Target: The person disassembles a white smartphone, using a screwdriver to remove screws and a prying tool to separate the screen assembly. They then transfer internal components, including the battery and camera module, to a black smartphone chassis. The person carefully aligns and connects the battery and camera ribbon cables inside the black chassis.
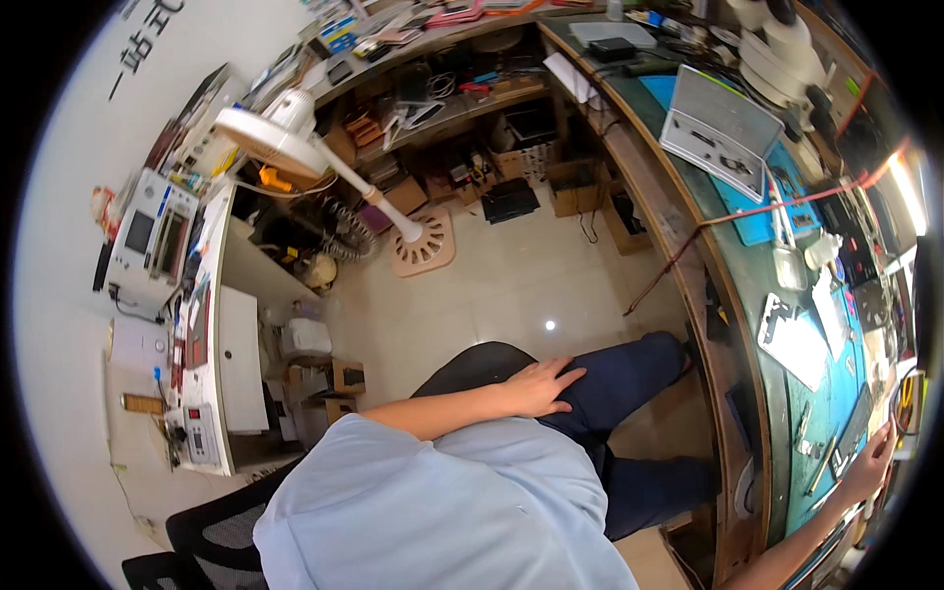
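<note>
My left hand (536, 387) lies flat on my dark-trousered thigh (615, 379), fingers spread and holding nothing. At the far right, my right hand (867, 464) reaches over the workbench with its fingers drawn together at the bench's back edge. What they grip is too small to make out. Beside that hand are a dark flat phone-like part (850, 430), a slim pen-like tool (820, 466) and small metal parts (805, 435) on a blue mat (831, 388). Farther along lies a white panel with dark cutouts (793, 341).
An open silver case (721, 133) and a white microscope (775, 59) stand farther along the bench. A red cable (777, 205) crosses its edge. A white pedestal fan (285, 146) stands on the floor, near cardboard boxes (578, 187). At left is a white cabinet (239, 359) with devices on top.
</note>
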The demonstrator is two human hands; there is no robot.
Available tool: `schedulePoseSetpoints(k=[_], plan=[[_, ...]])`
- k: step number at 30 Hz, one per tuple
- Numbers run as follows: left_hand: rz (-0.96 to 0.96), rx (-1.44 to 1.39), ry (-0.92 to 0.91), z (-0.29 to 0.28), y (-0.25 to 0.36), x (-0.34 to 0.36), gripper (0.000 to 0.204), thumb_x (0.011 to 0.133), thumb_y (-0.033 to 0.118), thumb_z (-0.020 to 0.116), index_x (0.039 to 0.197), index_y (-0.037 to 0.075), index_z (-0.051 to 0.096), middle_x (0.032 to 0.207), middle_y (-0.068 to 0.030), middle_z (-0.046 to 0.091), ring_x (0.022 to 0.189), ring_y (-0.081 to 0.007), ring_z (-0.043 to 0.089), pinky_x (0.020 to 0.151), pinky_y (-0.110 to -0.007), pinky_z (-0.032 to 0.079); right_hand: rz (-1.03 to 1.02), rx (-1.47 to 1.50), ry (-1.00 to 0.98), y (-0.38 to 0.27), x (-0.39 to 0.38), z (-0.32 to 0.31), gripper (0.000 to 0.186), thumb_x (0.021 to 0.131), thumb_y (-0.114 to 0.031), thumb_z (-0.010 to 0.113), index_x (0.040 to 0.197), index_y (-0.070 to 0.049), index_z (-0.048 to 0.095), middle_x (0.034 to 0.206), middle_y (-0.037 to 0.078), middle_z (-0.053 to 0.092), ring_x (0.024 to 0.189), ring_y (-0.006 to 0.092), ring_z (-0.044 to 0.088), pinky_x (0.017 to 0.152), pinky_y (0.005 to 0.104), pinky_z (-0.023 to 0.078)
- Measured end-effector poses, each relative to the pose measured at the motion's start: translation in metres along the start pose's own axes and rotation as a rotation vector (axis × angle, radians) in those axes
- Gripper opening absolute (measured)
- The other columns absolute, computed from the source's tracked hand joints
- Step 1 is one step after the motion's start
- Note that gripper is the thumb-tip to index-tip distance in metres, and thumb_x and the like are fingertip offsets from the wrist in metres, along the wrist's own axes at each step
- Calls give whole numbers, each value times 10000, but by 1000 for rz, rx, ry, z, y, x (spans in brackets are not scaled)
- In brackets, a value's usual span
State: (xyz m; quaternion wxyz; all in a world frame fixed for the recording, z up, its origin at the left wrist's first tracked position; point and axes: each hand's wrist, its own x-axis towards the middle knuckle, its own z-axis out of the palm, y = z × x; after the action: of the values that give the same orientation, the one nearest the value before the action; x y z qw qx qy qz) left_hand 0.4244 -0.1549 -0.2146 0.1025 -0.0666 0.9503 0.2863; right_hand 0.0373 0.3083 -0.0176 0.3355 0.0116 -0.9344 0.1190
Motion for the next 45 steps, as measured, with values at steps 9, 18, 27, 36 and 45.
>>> schedulePoseSetpoints(k=[9,18,27,36,45], plan=[[-177,-64,135,6,-16,-62,864,887,486,666,1521,55,267,1481,-290,366,1335,-448,426,1109,-476,381,-112,-2,207,5,0,-2,349,989,-522,510,1265,-371,662,1001,-35,758,808,194,726,657,324,549],[-245,-100,430,-7,-44,-116,1017,802,482,765,1542,45,222,1513,-343,277,1354,-495,380,1124,-493,352,-464,158,531,-113,-34,-64,204,966,-253,667,1062,-114,781,741,-30,717,540,49,571,468,244,420],[-97,-73,639,-57,-88,-20,854,801,219,773,1522,114,326,1538,-231,285,1383,-436,357,1132,-547,325,-841,451,-36,-229,-157,-29,204,889,71,604,1051,35,722,810,141,715,615,182,617,571,288,501],[-181,-303,203,-52,-180,13,591,851,162,712,1378,49,469,1350,-204,521,1153,-378,572,992,-445,461,-796,374,-745,-397,-236,69,340,808,58,663,1140,-14,675,1081,181,666,935,317,683,793,349,558],[-61,-547,44,-85,-203,8,518,864,182,714,1323,41,521,1234,-143,592,1122,-315,585,985,-441,448,-819,192,-667,-488,-229,133,464,859,-67,662,1315,-40,575,1376,198,517,1260,385,520,1054,442,431]])
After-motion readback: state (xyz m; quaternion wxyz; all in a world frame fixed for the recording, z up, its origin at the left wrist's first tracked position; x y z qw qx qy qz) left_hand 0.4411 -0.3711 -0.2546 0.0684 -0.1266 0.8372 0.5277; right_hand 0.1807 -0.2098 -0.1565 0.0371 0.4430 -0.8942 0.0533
